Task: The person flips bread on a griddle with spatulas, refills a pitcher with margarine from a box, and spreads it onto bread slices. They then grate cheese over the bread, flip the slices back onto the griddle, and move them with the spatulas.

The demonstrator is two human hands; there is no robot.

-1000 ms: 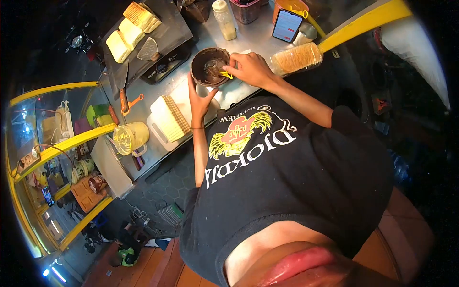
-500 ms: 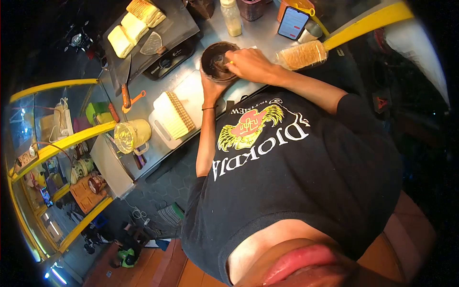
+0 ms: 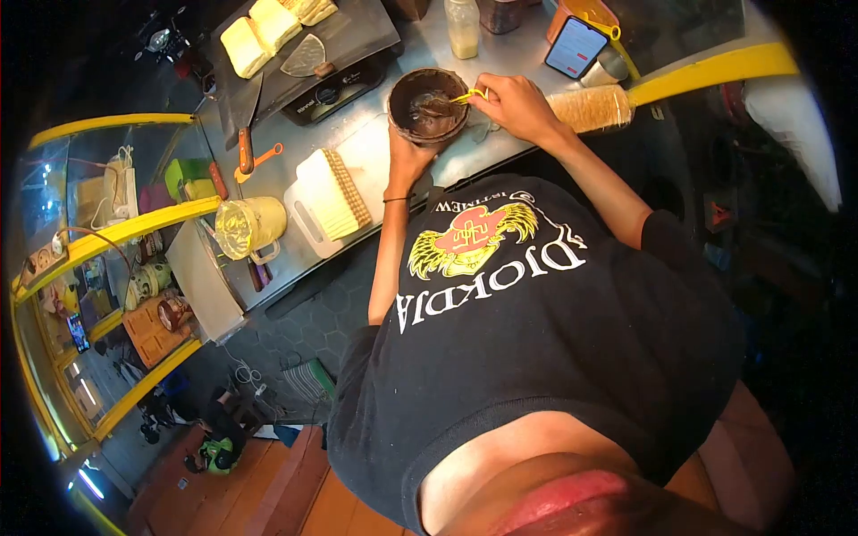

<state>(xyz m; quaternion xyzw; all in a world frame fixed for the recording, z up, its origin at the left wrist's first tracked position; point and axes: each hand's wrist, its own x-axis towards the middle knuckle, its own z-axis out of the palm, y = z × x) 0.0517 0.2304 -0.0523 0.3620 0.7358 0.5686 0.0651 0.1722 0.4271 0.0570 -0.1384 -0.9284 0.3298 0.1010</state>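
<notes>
My left hand [image 3: 413, 161] is wrapped round the lower side of a round tub [image 3: 399, 125] with a brown, smeared wall. Dark brown spread [image 3: 429, 109], which looks like chocolate, coats its inside. In my right hand [image 3: 518, 105], at the tub's right rim, is a thin yellow-handled utensil [image 3: 474, 93]. Its far end lies in the spread, coated brown, so its shape is hidden. Left of the tub, pale bread [image 3: 329, 192] with a browned, notched edge rests on a white cutting board [image 3: 308, 228].
Bread pieces [image 3: 246, 49] and a wide scraper [image 3: 304, 55] lie on a dark griddle [image 3: 357, 40]. A knife [image 3: 245, 147] points over its edge. A yellow jug [image 3: 255, 223] stands at left. Packaged bread [image 3: 592, 109], a phone [image 3: 576, 46] and a bottle [image 3: 463, 31] are at right and back.
My right hand has drawn back from inside the tub to its right rim, uncovering the yellow handle and the spread. The camera view has shifted slightly.
</notes>
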